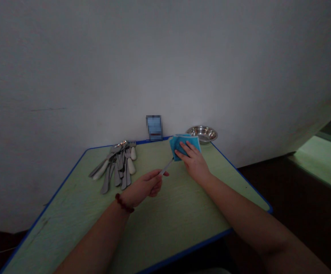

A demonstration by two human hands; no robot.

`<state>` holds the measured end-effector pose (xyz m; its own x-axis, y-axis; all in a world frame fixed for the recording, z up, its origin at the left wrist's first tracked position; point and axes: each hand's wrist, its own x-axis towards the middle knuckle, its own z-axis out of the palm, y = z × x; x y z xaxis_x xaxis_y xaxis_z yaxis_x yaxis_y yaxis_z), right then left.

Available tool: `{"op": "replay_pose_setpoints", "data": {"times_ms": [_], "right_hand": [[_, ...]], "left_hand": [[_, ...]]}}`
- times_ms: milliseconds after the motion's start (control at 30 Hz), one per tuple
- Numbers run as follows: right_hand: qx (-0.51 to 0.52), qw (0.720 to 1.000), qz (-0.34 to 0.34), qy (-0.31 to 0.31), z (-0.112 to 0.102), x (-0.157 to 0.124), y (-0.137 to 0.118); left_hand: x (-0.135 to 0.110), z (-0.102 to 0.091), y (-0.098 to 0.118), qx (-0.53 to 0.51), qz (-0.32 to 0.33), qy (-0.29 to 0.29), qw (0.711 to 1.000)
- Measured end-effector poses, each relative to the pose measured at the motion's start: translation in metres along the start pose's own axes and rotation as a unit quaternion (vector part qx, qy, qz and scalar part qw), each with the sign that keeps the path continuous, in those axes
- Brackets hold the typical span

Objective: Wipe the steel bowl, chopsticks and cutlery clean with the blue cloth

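Note:
My left hand [148, 184] is closed around the handle of a slim metal piece of cutlery [167, 166], pinching it between thumb and fingers. Its far end is covered by a blue cloth [194, 141], so its kind cannot be made out. My right hand [196, 163] presses the folded cloth around that end, fingers spread over the blue fabric. Left of my hands lies a heap of cutlery [120, 167], with forks and spoons showing, some with white handles. Behind the cloth a round, shiny metal bowl [204, 133] is partly covered.
The green table [165, 213] has a blue edge and stands against a grey wall [165, 57]. A small upright device with a pixelated screen [154, 127] leans there at the back. Dark floor [282, 190] shows past the right edge.

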<state>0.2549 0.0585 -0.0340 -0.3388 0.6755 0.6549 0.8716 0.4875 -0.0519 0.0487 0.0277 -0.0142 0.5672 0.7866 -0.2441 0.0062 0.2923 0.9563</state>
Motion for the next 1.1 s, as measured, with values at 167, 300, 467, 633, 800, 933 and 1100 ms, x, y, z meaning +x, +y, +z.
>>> {"op": "replay_pose_setpoints", "data": {"times_ms": [167,300,467,633,800,933,1100], "right_hand": [[0.002,1.0,0.01,-0.004,0.0016,-0.0006,0.0011],[0.007,1.0,0.028,-0.002,0.0029,-0.0009,0.0026],[0.016,0.999,0.044,0.009,0.004,-0.0016,0.0033],[0.016,0.999,0.047,0.019,0.004,-0.0014,0.0033],[0.018,0.998,0.051,0.024,0.0042,-0.001,0.0034],[0.028,0.998,0.052,0.028,0.0039,-0.0011,0.0041],[0.033,0.997,0.054,0.031,0.003,-0.0011,0.0051]], "left_hand": [[-0.0002,0.0007,0.0005,0.005,-0.003,0.006,1.0],[0.0003,-0.0003,-0.0003,0.006,-0.01,0.001,1.0],[0.0007,-0.0018,-0.0013,0.008,-0.006,-0.004,1.0],[0.0013,-0.0026,-0.0017,-0.001,-0.008,-0.008,1.0],[0.0012,-0.0024,-0.0013,-0.003,-0.006,-0.004,1.0],[0.0009,-0.0015,-0.0002,0.002,-0.002,0.008,1.0],[0.0015,-0.0019,-0.0002,-0.003,-0.001,0.009,1.0]]}}
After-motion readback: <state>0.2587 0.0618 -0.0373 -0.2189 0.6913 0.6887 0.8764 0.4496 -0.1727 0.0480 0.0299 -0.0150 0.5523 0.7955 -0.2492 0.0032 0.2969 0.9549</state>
